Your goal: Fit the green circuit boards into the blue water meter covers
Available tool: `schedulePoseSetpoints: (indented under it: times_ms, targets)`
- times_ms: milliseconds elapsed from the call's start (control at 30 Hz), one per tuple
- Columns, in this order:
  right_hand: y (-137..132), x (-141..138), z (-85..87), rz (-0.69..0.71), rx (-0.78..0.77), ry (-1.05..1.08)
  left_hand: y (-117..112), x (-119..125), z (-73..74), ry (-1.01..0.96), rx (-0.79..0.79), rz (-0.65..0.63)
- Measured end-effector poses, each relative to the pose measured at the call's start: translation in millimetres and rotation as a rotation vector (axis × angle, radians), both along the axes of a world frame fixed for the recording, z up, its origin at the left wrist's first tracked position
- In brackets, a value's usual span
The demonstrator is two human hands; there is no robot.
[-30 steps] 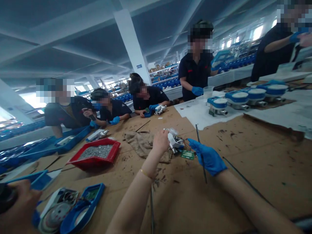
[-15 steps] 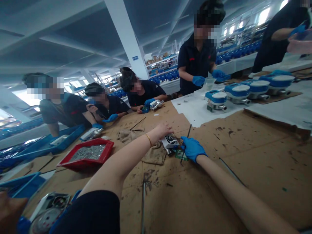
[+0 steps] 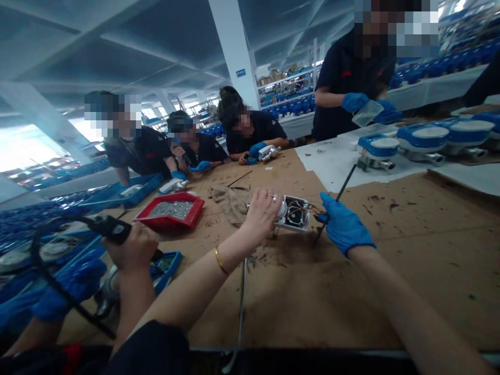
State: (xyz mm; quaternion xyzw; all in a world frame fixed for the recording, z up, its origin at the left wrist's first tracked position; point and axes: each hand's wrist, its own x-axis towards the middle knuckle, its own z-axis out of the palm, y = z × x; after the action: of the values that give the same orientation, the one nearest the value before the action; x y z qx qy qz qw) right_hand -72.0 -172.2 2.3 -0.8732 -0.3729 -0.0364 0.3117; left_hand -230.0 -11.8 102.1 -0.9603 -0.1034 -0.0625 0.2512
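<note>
My bare left hand [image 3: 263, 213], with a gold bracelet on its wrist, grips the rounded end of an open white meter housing [image 3: 297, 214]. The housing is tilted, showing its black inside and several thin wires [image 3: 315, 208] running out to the right. My blue-gloved right hand [image 3: 346, 224] is closed around a long thin dark rod [image 3: 347, 181], which slants down past the fingers. The wires lead to a small dark piece [image 3: 321, 217] at the gloved fingertips; whether the fingers pinch it too is unclear. A brown rag [image 3: 230, 203] lies behind my left hand.
A red bin [image 3: 195, 214] of small metal parts stands left of the rag. At near left, a co-worker's hand [image 3: 133, 247] holds a black corded tool [image 3: 113, 229] beside a blue tray [image 3: 174, 268]. Several blue-and-white meters [image 3: 378, 148] stand at right. Co-workers sit and stand across the table.
My left hand has lifted and turned the meter housing, exposing its inside. My right hand has moved with the rod, away from the green circuit board's earlier spot. A co-worker's tool-holding hand has entered at left.
</note>
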Motion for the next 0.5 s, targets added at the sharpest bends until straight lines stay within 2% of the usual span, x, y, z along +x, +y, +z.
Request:
schedulePoseSetpoints:
  times_ms: [133,233,300,400,500]
  targets:
    - [1.3,-45.7,17.0,0.173,-0.142,-0.109,-37.2,-63.5,-29.2,-0.117,-0.158,0.339]
    - [7.8,-79.5,16.8,0.297,-0.178,-0.168,-64.9,-109.8,-55.4,-0.215,-0.225,0.566]
    - [10.5,-95.5,12.9,0.360,-0.187,-0.193,-81.9,-136.7,-72.7,-0.329,-0.240,0.645]
    - [9.6,-104.3,4.5,0.389,-0.204,-0.222,-97.0,-164.6,-92.9,-0.439,-0.284,0.607]
    - [4.3,-95.2,-9.8,0.358,-0.171,-0.216,-94.3,-173.3,-105.3,-0.467,-0.380,0.425]
